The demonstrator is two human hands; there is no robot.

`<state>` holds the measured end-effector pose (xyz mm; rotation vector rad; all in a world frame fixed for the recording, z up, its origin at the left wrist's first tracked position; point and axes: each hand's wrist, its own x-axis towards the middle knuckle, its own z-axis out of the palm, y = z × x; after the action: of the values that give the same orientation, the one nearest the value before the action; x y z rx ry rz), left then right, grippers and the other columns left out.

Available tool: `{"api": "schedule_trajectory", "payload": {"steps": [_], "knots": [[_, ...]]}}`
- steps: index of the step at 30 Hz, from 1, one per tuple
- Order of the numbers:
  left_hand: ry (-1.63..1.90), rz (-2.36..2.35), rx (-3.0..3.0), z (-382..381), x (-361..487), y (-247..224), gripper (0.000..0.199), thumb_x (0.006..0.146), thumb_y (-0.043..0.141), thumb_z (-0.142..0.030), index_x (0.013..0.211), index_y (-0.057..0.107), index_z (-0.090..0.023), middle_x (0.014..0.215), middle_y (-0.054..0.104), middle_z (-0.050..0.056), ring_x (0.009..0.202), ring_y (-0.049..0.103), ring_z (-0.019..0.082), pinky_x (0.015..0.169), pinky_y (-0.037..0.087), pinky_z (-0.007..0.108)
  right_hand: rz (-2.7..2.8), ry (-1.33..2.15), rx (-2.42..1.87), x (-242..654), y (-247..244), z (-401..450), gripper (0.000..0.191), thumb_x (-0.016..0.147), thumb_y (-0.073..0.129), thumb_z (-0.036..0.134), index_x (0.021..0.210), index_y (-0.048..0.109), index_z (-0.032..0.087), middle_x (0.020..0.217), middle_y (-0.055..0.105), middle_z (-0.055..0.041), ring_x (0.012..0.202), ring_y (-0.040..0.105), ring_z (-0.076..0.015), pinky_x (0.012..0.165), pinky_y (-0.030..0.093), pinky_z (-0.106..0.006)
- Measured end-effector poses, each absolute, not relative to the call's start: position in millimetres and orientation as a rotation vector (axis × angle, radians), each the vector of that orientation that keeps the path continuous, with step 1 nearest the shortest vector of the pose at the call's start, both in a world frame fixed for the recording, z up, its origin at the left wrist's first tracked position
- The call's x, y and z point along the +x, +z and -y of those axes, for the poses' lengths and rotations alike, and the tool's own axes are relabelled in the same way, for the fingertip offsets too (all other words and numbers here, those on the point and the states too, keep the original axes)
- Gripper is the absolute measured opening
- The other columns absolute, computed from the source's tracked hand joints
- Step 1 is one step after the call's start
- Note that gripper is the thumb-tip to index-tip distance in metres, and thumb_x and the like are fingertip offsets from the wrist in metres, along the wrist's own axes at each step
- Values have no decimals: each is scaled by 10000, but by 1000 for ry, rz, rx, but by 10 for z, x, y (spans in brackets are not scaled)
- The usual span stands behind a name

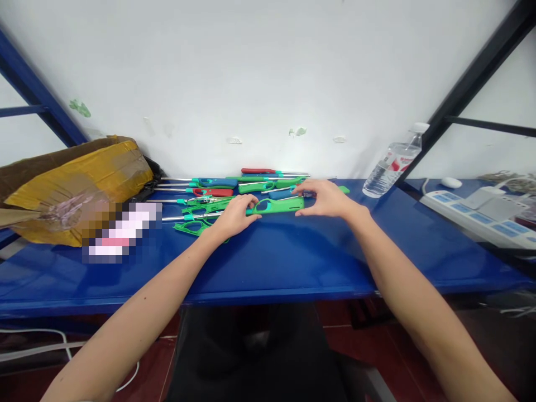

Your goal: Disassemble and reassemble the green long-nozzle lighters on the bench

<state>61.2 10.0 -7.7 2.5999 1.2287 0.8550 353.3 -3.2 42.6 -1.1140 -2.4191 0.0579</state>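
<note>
A green long-nosed gas lighter (280,206) lies lengthwise between my hands, just above or on the blue table. My left hand (238,215) is closed on its nozzle end, with thumb and fingers pinched there. My right hand (324,198) curves around the handle's butt end, thumb and fingers apart; a gap shows between them. Behind it, partly covered by the right fingers, is a blue lighter (280,193). Left of my left hand lie several more lighters, among them a red-handled one (213,192), a blue-handled one (218,182) and green open casings (192,228).
A taped cardboard box (84,190) stands at the left, beside a blurred-out patch. At the right are a water bottle (393,164) and a white power strip (477,215). A red lighter (257,171) lies along the wall. The blue table's (276,273) front edge is near me.
</note>
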Motion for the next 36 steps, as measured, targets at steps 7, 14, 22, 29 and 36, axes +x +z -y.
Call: {"api": "schedule_trajectory", "payload": {"steps": [7, 14, 22, 29, 36], "knots": [[853, -1256, 2573, -96, 613, -59, 287, 785, 722, -332, 991, 589, -184, 907, 643, 37, 862, 617, 222, 798, 486, 343, 2474, -22, -1163, 3510, 420, 32, 412, 741, 777, 396, 1101, 720, 204, 1092, 696, -77, 954, 661, -272, 830, 496, -371], [834, -1273, 2560, -91, 610, -53, 312, 789, 710, -369, 1018, 607, -182, 923, 662, 50, 868, 631, 231, 802, 501, 352, 2457, -56, -1153, 3517, 426, 61, 395, 758, 758, 416, 1100, 731, 220, 1115, 729, -73, 1023, 673, -289, 853, 511, -382], [833, -1259, 2585, -90, 609, -48, 287, 791, 711, -370, 984, 622, -176, 888, 664, 42, 818, 625, 215, 771, 492, 331, 2465, -26, -1170, 3546, 420, 54, 409, 762, 764, 447, 1106, 742, 227, 1081, 749, -68, 989, 687, -287, 861, 521, -384], [803, -1256, 2606, -90, 610, -27, 251, 825, 693, -363, 983, 675, -169, 904, 666, 59, 843, 627, 232, 775, 473, 332, 2419, -61, -1141, 3553, 429, 65, 400, 768, 774, 437, 1118, 749, 245, 1165, 686, -73, 945, 679, -253, 834, 528, -378], [764, -1244, 2631, -105, 601, -34, 282, 867, 656, -374, 1039, 708, -157, 920, 653, 81, 847, 630, 242, 776, 476, 336, 2380, -71, -1131, 3540, 425, 82, 390, 779, 761, 406, 1133, 747, 244, 1121, 676, -70, 913, 667, -235, 803, 521, -362]]}}
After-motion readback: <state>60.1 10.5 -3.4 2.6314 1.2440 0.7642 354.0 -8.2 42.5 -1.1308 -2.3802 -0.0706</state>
